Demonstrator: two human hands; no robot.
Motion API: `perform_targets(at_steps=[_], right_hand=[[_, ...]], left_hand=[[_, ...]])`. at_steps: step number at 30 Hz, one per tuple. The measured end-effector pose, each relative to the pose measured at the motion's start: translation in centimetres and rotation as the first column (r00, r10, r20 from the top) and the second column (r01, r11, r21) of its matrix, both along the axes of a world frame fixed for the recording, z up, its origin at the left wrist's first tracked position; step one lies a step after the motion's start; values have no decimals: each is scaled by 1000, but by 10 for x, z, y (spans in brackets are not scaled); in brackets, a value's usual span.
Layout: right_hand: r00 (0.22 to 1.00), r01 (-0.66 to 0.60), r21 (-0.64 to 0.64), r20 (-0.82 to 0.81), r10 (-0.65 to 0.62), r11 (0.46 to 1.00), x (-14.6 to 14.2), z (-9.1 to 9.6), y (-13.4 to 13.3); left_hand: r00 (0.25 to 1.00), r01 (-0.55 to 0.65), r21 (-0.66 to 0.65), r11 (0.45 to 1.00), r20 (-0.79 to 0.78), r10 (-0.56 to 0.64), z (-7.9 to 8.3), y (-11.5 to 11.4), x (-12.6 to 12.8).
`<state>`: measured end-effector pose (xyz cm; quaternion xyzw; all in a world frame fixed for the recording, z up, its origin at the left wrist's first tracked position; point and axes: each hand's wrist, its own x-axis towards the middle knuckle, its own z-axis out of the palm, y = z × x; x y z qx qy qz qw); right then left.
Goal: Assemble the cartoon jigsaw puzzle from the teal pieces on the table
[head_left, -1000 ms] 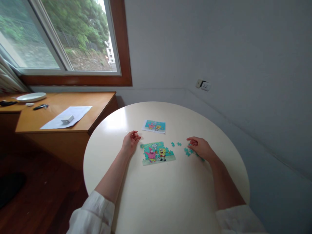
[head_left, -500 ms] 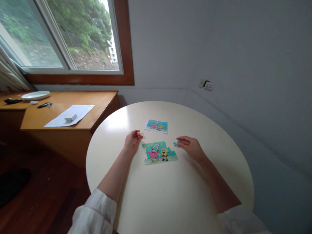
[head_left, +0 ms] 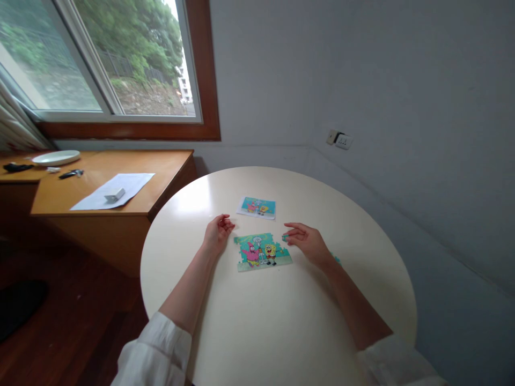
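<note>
A partly assembled jigsaw puzzle point(head_left: 263, 254) lies on the round white table point(head_left: 257, 332), showing a pink starfish and a yellow sponge character on teal. Its right edge is ragged. My right hand point(head_left: 308, 242) pinches a small teal puzzle piece point(head_left: 285, 238) between thumb and fingertips, just off the puzzle's upper right side. Left of the puzzle, my left hand point(head_left: 218, 234) rests on its side on the table, fingers loosely curled and holding nothing. Beyond both hands lies a printed reference picture point(head_left: 258, 207) of the same scene.
Another teal puzzle piece point(head_left: 337, 260) shows partly from behind my right forearm. At the left, a wooden desk point(head_left: 132, 206) bears a paper sheet point(head_left: 132, 185), a white box-shaped object point(head_left: 115, 195) and a white plate point(head_left: 56, 158). Walls and a window stand behind.
My right hand has moved slightly left toward the puzzle with its piece. A teal piece has come into sight behind the right forearm. My left hand stays in place.
</note>
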<state>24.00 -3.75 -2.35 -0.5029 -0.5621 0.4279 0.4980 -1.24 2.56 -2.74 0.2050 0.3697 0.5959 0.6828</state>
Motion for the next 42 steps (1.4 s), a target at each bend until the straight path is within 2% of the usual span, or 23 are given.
perform_targets(at_steps=[8,20,24,27,29,34,39,42], right_hand=[[998,6,-19,-55,-7,1000,-6,3,-4],[997,-44,57,62,41,997,-6,1,-2],[1000,-15,11,-10,16,1000,-8,3,-3],[1000,-2,-20,-28,1,1000,-10,3,-3],[1000,-13,-26,-25,13,1000,-11,3,-4],[999,-42,4,-32,42,999,-15,2,-5],[998,-57,-3,-39,57,998,-20,5,-8],[996,-86,-23,-39,85,996,-25,6,-10]], left_hand=[[1000,0,-3,1000,-5,0,1,-1,0],[1000,6,-2,1000,-16,-6,3,-2,0],[997,-8,29,1000,-73,10,3,-3,3],[982,-25,125,992,-183,47,3,-5,6],[949,-20,207,978,-304,84,4,-8,9],[803,70,365,928,-573,165,10,-20,17],[727,307,451,838,-680,100,14,-34,27],[614,481,446,754,-786,73,16,-45,32]])
